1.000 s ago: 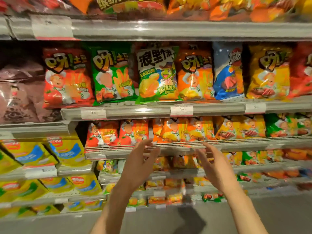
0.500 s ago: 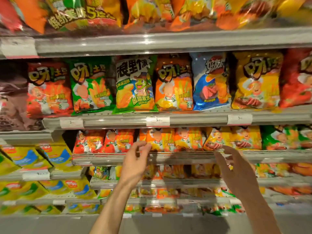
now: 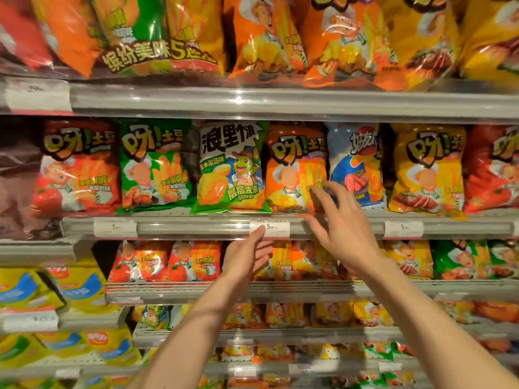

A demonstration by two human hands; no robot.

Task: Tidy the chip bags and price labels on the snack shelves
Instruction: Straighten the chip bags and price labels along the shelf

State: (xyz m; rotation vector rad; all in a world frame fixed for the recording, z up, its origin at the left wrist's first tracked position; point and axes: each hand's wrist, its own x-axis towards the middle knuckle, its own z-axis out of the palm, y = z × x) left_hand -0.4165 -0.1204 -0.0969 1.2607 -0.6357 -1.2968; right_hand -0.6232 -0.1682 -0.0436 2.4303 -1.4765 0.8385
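Snack shelves fill the view. On the middle shelf stand a red chip bag (image 3: 77,167), a green chip bag (image 3: 156,167), a green frog-character bag (image 3: 230,169), an orange chip bag (image 3: 293,167), a blue bag (image 3: 355,164) and a yellow bag (image 3: 427,169). My right hand (image 3: 344,228) is spread open, its fingertips at the orange bag's lower right corner. My left hand (image 3: 248,258) is open with straight fingers, the fingertips reaching the middle price label (image 3: 276,228) on the shelf rail. Neither hand holds anything.
Two more price labels (image 3: 115,228) (image 3: 403,228) sit on the same rail (image 3: 196,228). Large multipacks (image 3: 157,46) crowd the top shelf. Small orange and red bags (image 3: 191,261) line the shelf below; yellow bags (image 3: 70,287) lie at lower left.
Both hands have risen from the lower shelf to the middle shelf. The view has moved closer and tilted upward.
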